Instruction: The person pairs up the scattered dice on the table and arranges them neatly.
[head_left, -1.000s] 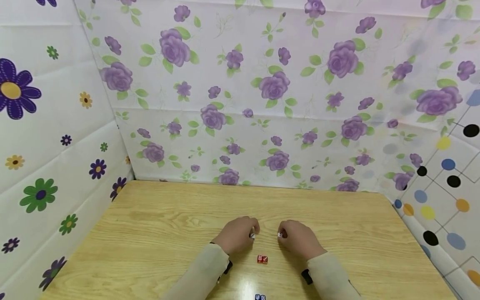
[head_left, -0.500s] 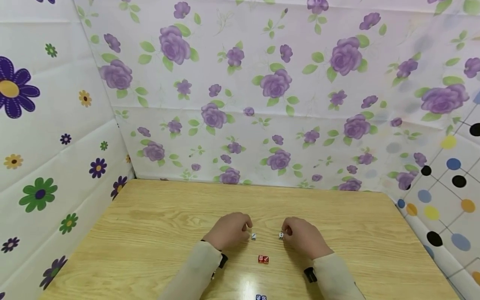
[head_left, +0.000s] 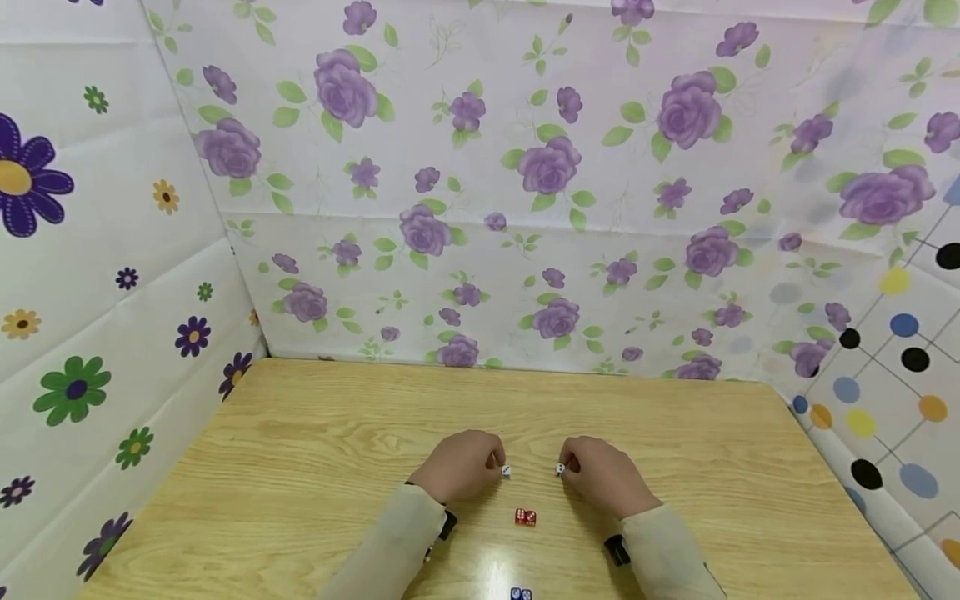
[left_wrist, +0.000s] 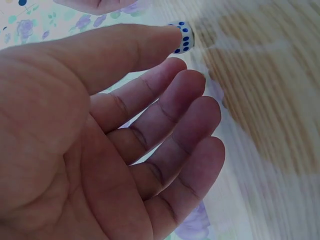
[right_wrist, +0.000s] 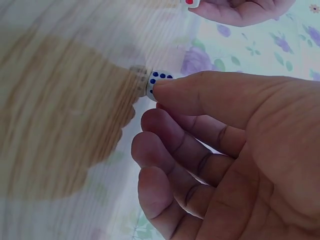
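Note:
My left hand (head_left: 461, 467) is at a small white die (head_left: 506, 471) with its fingertips. The left wrist view shows the thumb tip over this blue-dotted die (left_wrist: 186, 39), the other fingers (left_wrist: 197, 117) curved below it. To the right, my right hand (head_left: 609, 475) pinches a second white die (head_left: 560, 469) low at the table. In the right wrist view, the thumb covers part of that die (right_wrist: 156, 78), and its reflection shows on the tabletop beside it. The two white dice stand a short gap apart.
Two red dice (head_left: 525, 517) sit side by side on the wooden table (head_left: 337, 433), nearer my body between the forearms. Two blue dice (head_left: 521, 594) lie at the bottom edge of the head view. Flowered cloth (head_left: 480, 183) hangs behind the table, with patterned cloths at both sides.
Half a second ago, both hands had drawn slightly apart, showing more of the white dice. Now the left fingertips are back against their die. The red and blue dice stay in place.

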